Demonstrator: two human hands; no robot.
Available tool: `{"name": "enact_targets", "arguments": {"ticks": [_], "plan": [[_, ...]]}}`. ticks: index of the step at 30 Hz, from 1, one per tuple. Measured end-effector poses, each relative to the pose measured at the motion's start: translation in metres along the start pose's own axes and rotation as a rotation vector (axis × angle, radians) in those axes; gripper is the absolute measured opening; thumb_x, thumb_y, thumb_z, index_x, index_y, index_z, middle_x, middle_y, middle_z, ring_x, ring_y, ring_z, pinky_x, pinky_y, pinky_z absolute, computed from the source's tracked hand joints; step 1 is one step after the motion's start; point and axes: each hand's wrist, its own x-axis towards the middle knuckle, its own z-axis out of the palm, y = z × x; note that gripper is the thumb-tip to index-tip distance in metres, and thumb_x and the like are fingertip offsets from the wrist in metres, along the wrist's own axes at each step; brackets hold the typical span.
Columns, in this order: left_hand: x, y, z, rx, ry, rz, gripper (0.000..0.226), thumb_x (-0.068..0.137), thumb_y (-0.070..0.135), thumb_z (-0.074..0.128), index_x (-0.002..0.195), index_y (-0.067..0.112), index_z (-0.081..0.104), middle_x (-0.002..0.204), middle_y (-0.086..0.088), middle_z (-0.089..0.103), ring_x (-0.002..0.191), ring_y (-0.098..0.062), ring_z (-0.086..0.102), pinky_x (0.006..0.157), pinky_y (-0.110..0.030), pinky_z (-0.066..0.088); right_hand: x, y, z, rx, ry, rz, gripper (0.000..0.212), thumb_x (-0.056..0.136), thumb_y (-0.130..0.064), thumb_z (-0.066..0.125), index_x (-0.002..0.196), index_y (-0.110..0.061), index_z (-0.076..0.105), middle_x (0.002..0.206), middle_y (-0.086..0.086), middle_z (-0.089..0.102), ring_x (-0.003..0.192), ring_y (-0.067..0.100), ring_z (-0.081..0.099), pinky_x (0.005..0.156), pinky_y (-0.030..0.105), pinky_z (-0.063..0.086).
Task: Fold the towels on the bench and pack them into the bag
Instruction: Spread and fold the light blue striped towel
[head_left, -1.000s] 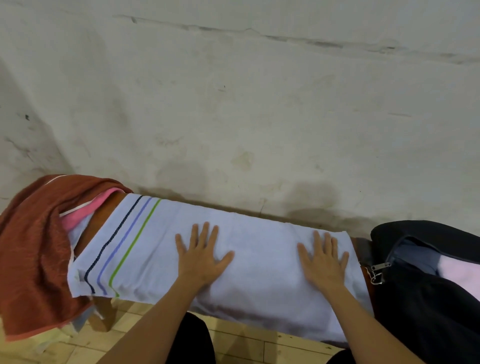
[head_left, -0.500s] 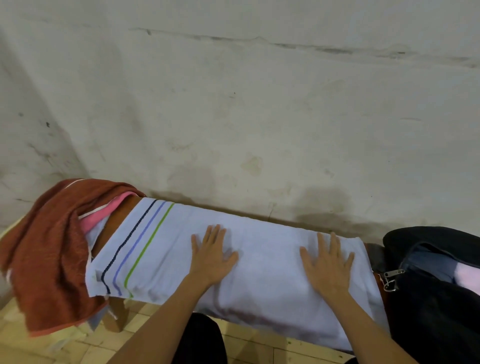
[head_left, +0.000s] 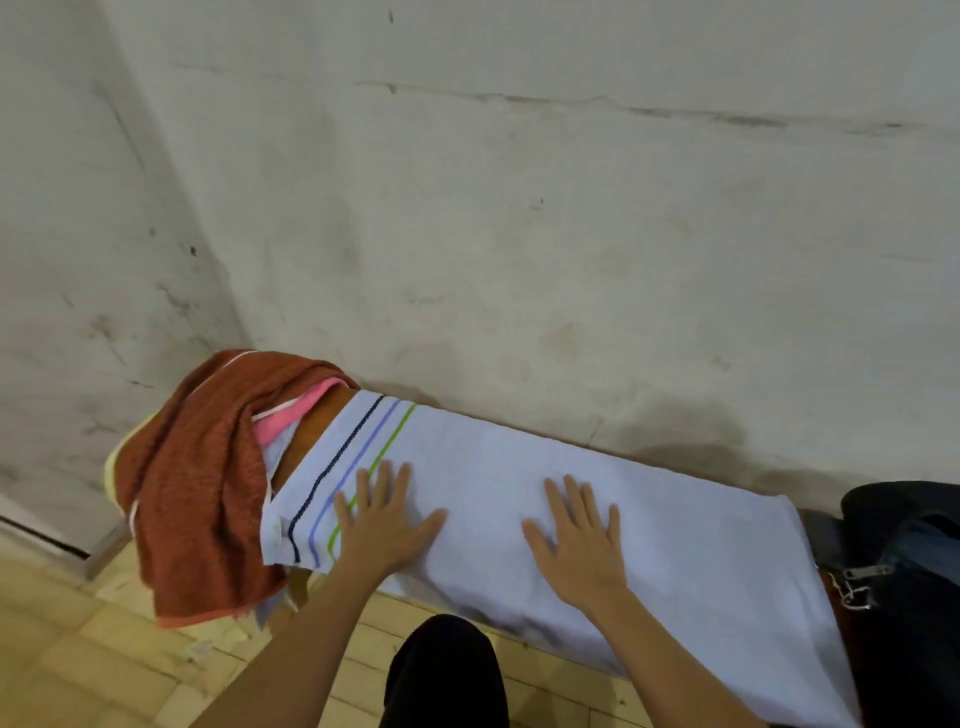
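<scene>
A pale white cotton towel with navy, blue and green stripes at one end (head_left: 545, 499) lay spread lengthwise along the narrow wooden worktop (head_left: 311, 441), its near edge hanging over the front. The left hand (head_left: 384, 525) pressed flat on it just beside the striped end, fingers (head_left: 387, 483) straight and spread, gripping nothing; the right hand (head_left: 582, 540) rested likewise near the middle, palm down and holding nothing. The cloth looked thin, light and limp, likely to wrinkle and slide on the smooth wood, so it would best be taken by pinching the corners or the short striped hem and carrying that over to the far end. At the left end of the worktop a heap of unfolded towels waited: a rust-brown terry towel (head_left: 197, 483) draped over a pink one (head_left: 291, 415), touching the striped hem and likely to catch there. At the right, a black zipped bag (head_left: 904, 577) stood open just beside the towel's plain end, its zip pull (head_left: 862, 571) dangling.
</scene>
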Motion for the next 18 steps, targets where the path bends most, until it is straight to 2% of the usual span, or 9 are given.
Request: {"name": "enact_targets", "arguments": {"ticks": [2, 4, 7, 9, 10, 12, 15, 18], "plan": [[0.003, -0.012, 0.003, 0.039, -0.020, 0.001, 0.096, 0.080, 0.088, 0.017, 0.154, 0.037, -0.016, 0.162, 0.002, -0.023, 0.148, -0.028, -0.024, 0.115, -0.060, -0.016, -0.003, 0.009, 0.004, -0.052, 0.029, 0.018, 0.084, 0.083, -0.075, -0.010, 0.155, -0.035, -0.013, 0.167, -0.004, -0.010, 0.152, 0.016, -0.017, 0.123, 0.046, -0.010], [0.006, -0.014, 0.002, 0.059, -0.016, 0.019, 0.098, 0.078, 0.090, 0.018, 0.154, 0.037, -0.015, 0.163, 0.002, -0.021, 0.149, -0.029, -0.021, 0.115, -0.061, -0.014, -0.002, 0.010, 0.002, -0.035, 0.023, 0.023, 0.076, 0.091, -0.072, 0.001, 0.155, -0.034, -0.015, 0.166, -0.004, -0.012, 0.151, 0.016, -0.018, 0.122, 0.045, -0.012], [0.015, -0.010, -0.004, 0.085, 0.099, 0.054, 0.099, 0.076, 0.088, 0.021, 0.156, 0.034, 0.000, 0.165, 0.000, 0.002, 0.151, -0.030, 0.002, 0.116, -0.061, 0.001, 0.008, -0.006, -0.004, -0.010, 0.030, -0.032, 0.076, 0.094, -0.070, 0.008, 0.158, -0.032, -0.009, 0.166, -0.007, -0.013, 0.151, 0.014, -0.020, 0.120, 0.046, -0.017], [0.023, -0.009, -0.010, 0.094, 0.196, 0.066, 0.101, 0.070, 0.085, 0.016, 0.155, 0.031, 0.015, 0.161, -0.001, 0.018, 0.146, -0.029, 0.018, 0.117, -0.057, 0.011, 0.016, -0.014, -0.006, -0.011, 0.029, -0.054, 0.079, 0.090, -0.072, 0.002, 0.158, -0.032, -0.007, 0.166, -0.007, -0.013, 0.151, 0.014, -0.020, 0.120, 0.047, -0.018], [0.028, -0.010, -0.011, 0.090, 0.217, 0.066, 0.101, 0.070, 0.085, 0.017, 0.154, 0.030, 0.018, 0.161, -0.001, 0.019, 0.146, -0.028, 0.019, 0.117, -0.056, 0.012, 0.020, -0.015, -0.006, -0.004, 0.020, -0.039, 0.082, 0.087, -0.073, -0.002, 0.158, -0.032, -0.008, 0.165, -0.008, -0.014, 0.150, 0.013, -0.020, 0.120, 0.048, -0.018], [0.043, -0.013, -0.014, 0.057, 0.199, 0.048, 0.098, 0.076, 0.084, 0.026, 0.156, 0.029, 0.012, 0.164, 0.000, 0.009, 0.150, -0.027, 0.007, 0.120, -0.055, 0.005, 0.029, -0.010, -0.009, 0.019, 0.000, 0.016, 0.084, 0.086, -0.073, -0.004, 0.158, -0.031, -0.009, 0.165, -0.008, -0.016, 0.150, 0.013, -0.021, 0.119, 0.049, -0.018], [0.067, -0.016, -0.022, 0.023, 0.133, 0.005, 0.097, 0.083, 0.083, 0.031, 0.157, 0.030, 0.000, 0.165, 0.000, -0.009, 0.151, -0.028, -0.012, 0.119, -0.057, -0.007, 0.042, 0.010, -0.019, 0.014, 0.019, 0.118, 0.074, 0.095, -0.067, 0.006, 0.158, -0.030, -0.008, 0.166, -0.005, -0.013, 0.152, 0.016, -0.017, 0.121, 0.050, -0.014], [0.088, -0.011, -0.030, 0.043, 0.121, 0.023, 0.094, 0.084, 0.083, 0.028, 0.157, 0.032, -0.004, 0.165, -0.001, -0.011, 0.151, -0.028, -0.013, 0.118, -0.059, -0.006, 0.053, 0.040, -0.027, 0.021, 0.100, 0.267, 0.070, 0.100, -0.059, 0.013, 0.159, -0.024, 0.002, 0.167, 0.001, 0.000, 0.153, 0.018, -0.007, 0.123, 0.051, -0.004]]}}
